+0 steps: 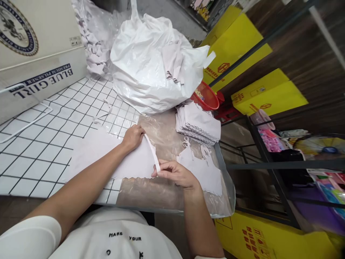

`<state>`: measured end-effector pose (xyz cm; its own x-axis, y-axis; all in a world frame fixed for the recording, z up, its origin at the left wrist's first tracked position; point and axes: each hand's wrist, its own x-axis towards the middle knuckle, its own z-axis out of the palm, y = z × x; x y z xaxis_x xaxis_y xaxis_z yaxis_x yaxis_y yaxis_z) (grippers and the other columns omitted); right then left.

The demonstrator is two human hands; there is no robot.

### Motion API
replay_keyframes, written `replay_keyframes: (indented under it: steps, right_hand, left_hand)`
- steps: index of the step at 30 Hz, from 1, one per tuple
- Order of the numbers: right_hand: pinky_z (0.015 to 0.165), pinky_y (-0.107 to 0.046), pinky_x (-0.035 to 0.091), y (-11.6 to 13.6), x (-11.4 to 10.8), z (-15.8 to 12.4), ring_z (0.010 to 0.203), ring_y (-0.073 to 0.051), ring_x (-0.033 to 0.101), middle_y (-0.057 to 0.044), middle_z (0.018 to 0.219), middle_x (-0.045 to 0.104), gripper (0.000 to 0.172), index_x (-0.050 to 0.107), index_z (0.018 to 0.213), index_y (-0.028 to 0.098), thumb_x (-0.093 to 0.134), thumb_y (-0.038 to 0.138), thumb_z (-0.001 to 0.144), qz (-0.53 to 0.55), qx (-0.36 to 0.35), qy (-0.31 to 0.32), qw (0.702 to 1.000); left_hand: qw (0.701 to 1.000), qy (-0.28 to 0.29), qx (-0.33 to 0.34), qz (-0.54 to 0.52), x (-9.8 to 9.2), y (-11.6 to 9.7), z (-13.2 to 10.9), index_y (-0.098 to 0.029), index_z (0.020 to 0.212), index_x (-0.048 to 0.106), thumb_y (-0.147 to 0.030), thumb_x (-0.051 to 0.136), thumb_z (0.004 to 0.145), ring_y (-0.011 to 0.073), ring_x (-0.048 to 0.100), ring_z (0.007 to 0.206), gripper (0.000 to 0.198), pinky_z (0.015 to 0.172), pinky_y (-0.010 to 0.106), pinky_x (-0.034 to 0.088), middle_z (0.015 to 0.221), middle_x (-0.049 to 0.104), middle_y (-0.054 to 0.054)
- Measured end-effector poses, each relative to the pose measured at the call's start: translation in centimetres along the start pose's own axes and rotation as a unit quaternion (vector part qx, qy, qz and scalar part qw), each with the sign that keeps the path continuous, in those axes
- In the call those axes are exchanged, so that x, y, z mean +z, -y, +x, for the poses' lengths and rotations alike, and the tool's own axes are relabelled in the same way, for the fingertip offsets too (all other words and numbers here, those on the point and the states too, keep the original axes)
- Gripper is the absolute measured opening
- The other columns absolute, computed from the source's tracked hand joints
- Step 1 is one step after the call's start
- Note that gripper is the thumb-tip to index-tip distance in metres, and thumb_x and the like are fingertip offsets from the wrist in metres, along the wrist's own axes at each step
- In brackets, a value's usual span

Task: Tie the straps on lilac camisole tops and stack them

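Observation:
A pale camisole (134,162) lies flat on the table, its thin straps trailing towards the far left. My left hand (132,138) is closed on the upper end of a narrow folded band along the garment's right edge. At the lower end of that band, my right hand (175,173) pinches it between thumb and fingers, so the strip runs taut between both hands. Just right of my right hand, a second pale camisole (201,169) with thin straps lies on clear plastic sheeting (159,196). Behind it sits a stack of folded pale fabric pieces (198,124) with wavy edges.
A bulging white plastic bag (151,64) with a fabric piece on it stands at the back. Left are a beer carton (37,46) and a white wire frame (32,124). A red basket (206,97), yellow boxes (234,46) and a dark metal rack (266,158) are right.

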<state>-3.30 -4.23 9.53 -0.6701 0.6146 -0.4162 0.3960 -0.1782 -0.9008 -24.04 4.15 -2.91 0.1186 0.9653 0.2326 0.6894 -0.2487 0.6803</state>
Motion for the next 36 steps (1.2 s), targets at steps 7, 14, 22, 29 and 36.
replay_keyframes:
  steps: [7,14,22,29,36]
  right_hand:
    - [0.054,-0.022,0.036,-1.1,0.3,1.3,0.062,-0.009,0.047,0.001,0.068,0.057,0.043,0.077,0.096,0.015,0.074,0.053,0.074,0.083,0.026,-0.114,0.99]
    - [0.053,-0.021,0.037,-0.2,-0.5,4.7,0.061,-0.01,0.047,0.001,0.066,0.058,0.036,0.073,0.08,0.017,0.077,0.05,0.065,0.132,-0.041,-0.257,0.956]
    - [0.051,-0.022,0.034,-1.1,-0.8,10.7,0.063,-0.011,0.047,0.001,0.07,0.056,0.043,0.067,0.087,0.017,0.072,0.055,0.066,0.12,-0.106,-0.315,0.935]
    - [0.052,-0.02,0.046,-4.3,0.5,12.1,0.066,-0.011,0.057,0.002,0.074,0.058,0.042,0.06,0.085,0.02,0.079,0.05,0.063,0.138,-0.055,-0.218,0.965]
    - [0.059,-0.023,0.049,-4.8,0.6,12.2,0.07,-0.012,0.056,-0.001,0.08,0.062,0.04,0.069,0.094,0.019,0.075,0.053,0.073,0.083,-0.041,-0.168,0.981]
  left_hand:
    - [1.0,-0.017,0.025,0.008,-0.6,-0.3,-0.1,-0.02,0.086,0.072,-0.015,0.048,0.084,0.0258,0.063,0.088,0.024,0.079,0.037,0.053,0.09,0.07,0.009]
    - [1.0,-0.012,0.018,0.02,-1.5,-0.9,0.1,-0.021,0.087,0.07,-0.016,0.046,0.083,0.0237,0.065,0.08,0.025,0.072,0.034,0.052,0.084,0.073,0.007]
    - [0.995,0.07,0.012,0.073,-8.0,-2.7,-2.0,-0.02,0.083,0.07,-0.019,0.056,0.082,0.0247,0.064,0.084,0.014,0.072,0.034,0.048,0.089,0.071,0.007]
    - [0.988,0.127,-0.04,0.078,-6.3,-1.9,-5.4,-0.019,0.085,0.067,-0.023,0.074,0.074,0.0273,0.061,0.09,0.014,0.077,0.038,0.043,0.088,0.07,0.007]
    - [0.992,0.122,-0.043,-0.005,-5.6,-1.1,-5.5,-0.02,0.075,0.065,-0.018,0.069,0.078,0.0235,0.058,0.083,0.005,0.078,0.038,0.037,0.074,0.067,0.002]
